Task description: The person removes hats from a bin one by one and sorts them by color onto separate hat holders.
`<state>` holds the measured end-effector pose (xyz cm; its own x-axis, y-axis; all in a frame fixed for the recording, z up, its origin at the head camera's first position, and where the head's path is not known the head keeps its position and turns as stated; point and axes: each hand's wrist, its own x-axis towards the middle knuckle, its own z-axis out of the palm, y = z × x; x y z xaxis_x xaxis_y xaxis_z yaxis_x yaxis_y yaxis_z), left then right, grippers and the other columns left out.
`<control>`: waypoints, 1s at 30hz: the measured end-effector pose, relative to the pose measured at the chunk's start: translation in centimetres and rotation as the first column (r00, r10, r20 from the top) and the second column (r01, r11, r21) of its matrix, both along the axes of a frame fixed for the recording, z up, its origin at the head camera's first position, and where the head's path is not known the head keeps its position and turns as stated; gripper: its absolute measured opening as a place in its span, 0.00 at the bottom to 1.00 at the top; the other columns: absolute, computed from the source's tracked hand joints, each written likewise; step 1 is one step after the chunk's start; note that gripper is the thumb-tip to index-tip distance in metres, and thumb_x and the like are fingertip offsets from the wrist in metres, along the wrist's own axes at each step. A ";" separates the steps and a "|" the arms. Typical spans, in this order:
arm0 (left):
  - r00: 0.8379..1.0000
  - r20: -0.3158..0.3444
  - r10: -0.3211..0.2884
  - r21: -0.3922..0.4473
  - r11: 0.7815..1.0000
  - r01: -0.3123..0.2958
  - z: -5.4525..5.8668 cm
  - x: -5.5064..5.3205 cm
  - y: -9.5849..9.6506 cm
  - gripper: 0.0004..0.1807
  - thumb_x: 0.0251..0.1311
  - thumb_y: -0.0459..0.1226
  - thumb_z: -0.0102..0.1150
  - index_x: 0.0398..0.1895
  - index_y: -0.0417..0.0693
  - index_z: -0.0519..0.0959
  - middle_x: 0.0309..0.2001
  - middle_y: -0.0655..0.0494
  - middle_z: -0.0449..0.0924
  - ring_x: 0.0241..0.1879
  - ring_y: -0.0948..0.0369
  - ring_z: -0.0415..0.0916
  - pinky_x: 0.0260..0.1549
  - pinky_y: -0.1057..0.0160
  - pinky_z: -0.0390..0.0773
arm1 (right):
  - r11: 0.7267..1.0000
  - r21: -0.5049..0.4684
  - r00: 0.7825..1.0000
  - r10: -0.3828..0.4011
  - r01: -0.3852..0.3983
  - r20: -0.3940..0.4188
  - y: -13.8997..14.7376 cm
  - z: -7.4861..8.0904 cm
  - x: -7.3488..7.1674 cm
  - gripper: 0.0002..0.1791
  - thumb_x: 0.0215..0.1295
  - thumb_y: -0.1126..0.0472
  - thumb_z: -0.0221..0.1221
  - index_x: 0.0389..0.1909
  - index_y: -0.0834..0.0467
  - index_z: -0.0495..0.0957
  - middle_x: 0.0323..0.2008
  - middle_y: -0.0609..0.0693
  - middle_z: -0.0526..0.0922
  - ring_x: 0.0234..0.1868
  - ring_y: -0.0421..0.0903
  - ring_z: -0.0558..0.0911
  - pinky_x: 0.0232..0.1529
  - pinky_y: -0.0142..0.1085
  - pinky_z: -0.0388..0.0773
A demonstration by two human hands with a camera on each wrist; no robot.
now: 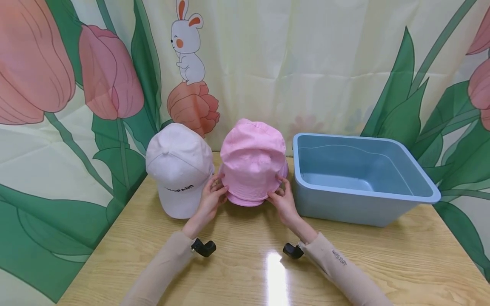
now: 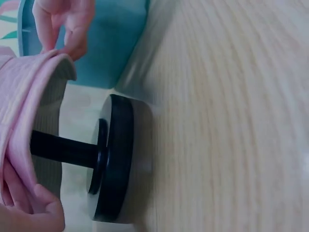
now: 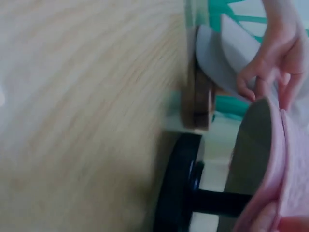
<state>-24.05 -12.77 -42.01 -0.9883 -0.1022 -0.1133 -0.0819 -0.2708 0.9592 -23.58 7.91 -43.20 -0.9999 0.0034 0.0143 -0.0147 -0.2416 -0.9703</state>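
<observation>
A pink cap (image 1: 252, 159) sits on a black stand (image 2: 114, 157), whose post runs up inside the cap above a round base on the table. My left hand (image 1: 209, 199) pinches the cap's lower left edge between thumb and fingers. On the opposite side, my right hand (image 1: 284, 202) pinches the edge the same way. Seen from the left wrist, the brim (image 2: 46, 92) juts out between both hands, its underside facing the table. A white cap (image 1: 180, 151) with dark lettering stands close beside my left hand.
To the right of the pink cap is a light blue plastic bin (image 1: 360, 208). The white cap rests on a stand with a brown wooden base (image 3: 203, 101). Behind everything hangs a curtain (image 1: 325, 55) printed with tulips and a rabbit, at the far edge of the wooden table (image 1: 237, 272).
</observation>
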 end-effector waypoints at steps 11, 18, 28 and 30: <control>1.000 0.020 -0.015 0.056 0.998 0.014 0.6 0.2 0.5 0.23 0.54 0.24 0.50 0.55 0.44 0.67 0.33 0.58 0.71 0.27 0.66 0.69 0.27 0.61 0.70 | 0.350 0.927 0.908 0.417 -0.134 -0.026 3.5 12.8 2.7 0.18 0.63 0.59 0.51 0.49 0.66 0.73 0.38 0.60 0.82 0.37 0.52 0.81 0.37 0.41 0.76; 1.000 0.019 0.024 0.080 0.996 -0.026 0.7 0.5 0.5 0.23 0.53 0.23 0.50 0.54 0.43 0.67 0.31 0.60 0.72 0.27 0.68 0.70 0.27 0.60 0.72 | 0.430 0.901 0.917 0.333 0.059 -0.219 3.4 20.5 -4.2 0.14 0.60 0.58 0.54 0.44 0.59 0.78 0.41 0.57 0.81 0.41 0.51 0.80 0.39 0.40 0.75; 0.997 0.065 -0.031 0.113 0.993 0.023 0.8 0.5 0.1 0.23 0.55 0.25 0.49 0.55 0.46 0.66 0.51 0.55 0.64 0.31 0.66 0.71 0.36 0.55 0.72 | 0.451 0.882 0.888 0.450 -0.137 -0.092 1.9 19.9 -12.7 0.18 0.60 0.57 0.55 0.50 0.58 0.75 0.49 0.56 0.78 0.47 0.49 0.77 0.41 0.38 0.75; 0.993 0.095 -0.063 0.099 0.994 0.053 1.2 0.5 -0.3 0.24 0.56 0.27 0.49 0.58 0.46 0.63 0.54 0.54 0.60 0.30 0.66 0.72 0.37 0.56 0.72 | 0.480 0.858 0.889 0.454 -0.182 -0.066 1.8 19.8 -13.2 0.18 0.59 0.57 0.56 0.50 0.58 0.75 0.48 0.55 0.79 0.43 0.45 0.77 0.36 0.34 0.75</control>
<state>-23.53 -13.05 -40.83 -0.9759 -0.0291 -0.2164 -0.1924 -0.3537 0.9153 -36.74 9.73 -23.41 -0.8833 -0.4627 0.0757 -0.3775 0.6061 -0.7001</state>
